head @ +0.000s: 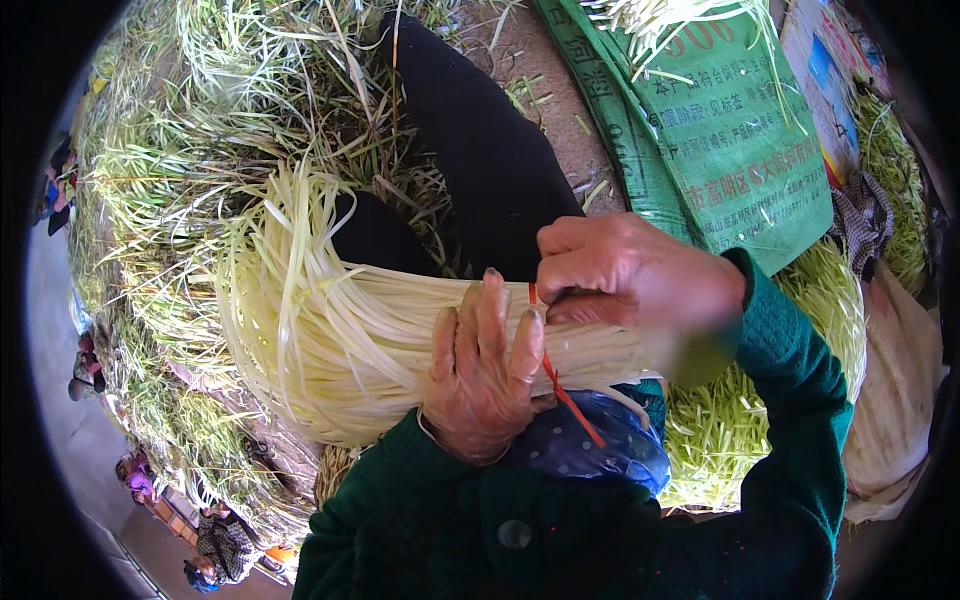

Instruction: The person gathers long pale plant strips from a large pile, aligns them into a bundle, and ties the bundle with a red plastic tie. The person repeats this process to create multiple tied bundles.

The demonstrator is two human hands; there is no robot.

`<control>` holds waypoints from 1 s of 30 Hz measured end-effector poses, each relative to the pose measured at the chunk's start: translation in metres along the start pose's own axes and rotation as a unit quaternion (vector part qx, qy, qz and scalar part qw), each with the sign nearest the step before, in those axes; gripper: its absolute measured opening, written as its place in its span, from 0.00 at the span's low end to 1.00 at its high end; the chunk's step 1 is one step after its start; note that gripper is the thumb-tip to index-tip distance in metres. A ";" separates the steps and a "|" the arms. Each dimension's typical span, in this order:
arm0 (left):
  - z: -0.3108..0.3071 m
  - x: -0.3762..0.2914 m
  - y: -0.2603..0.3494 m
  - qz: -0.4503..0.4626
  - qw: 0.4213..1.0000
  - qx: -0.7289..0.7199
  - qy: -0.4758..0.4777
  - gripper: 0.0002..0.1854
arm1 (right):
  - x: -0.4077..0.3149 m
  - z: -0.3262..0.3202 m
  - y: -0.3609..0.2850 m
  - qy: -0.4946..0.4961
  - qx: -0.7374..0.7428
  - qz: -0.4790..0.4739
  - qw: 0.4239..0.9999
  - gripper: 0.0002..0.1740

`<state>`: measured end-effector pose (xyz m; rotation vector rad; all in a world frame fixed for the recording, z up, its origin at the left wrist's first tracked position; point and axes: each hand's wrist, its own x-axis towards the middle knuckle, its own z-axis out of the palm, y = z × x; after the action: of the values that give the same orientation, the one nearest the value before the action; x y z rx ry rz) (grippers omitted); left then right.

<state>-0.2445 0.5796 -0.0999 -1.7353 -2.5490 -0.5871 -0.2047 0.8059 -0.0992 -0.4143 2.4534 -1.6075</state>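
Note:
A thick bundle of pale yellow chives (345, 352) lies across my lap, leaf tips fanned out to the left. A thin red tie (553, 375) runs around it, with a loose tail hanging on the near side. My left hand (484, 367) holds the bundle down just left of the tie, fingers over the stalks. On the other side of the tie, my right hand (600, 270) rests on the bundle with its fingers curled in. Whether stalks are pinched between those fingers is hidden. Part of the right wrist is blurred.
Loose chives and dry leaves (172, 187) cover the ground at the left. A green woven sack (742, 172) bearing print lies at the upper right. More cut chives (712, 442) are heaped at the right beside a beige sack (892, 405). Several people (225, 544) sit farther off at the left.

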 end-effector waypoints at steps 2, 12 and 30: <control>0.003 -0.001 -0.001 -0.001 1.000 0.003 0.013 0.30 | -0.006 0.004 0.001 0.062 0.004 0.032 0.998 0.07; -0.013 0.003 -0.001 0.043 0.989 0.051 -0.136 0.44 | -0.042 -0.012 0.038 0.201 -0.269 0.175 0.926 0.17; -0.014 0.033 -0.004 -0.022 0.980 -0.022 -0.197 0.60 | -0.087 0.002 -0.017 0.429 -0.078 0.265 0.860 0.07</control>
<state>-0.2638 0.6032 -0.0813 -1.9907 -2.8516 -0.3280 -0.1197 0.8258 -0.0846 1.1215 2.8680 -1.5147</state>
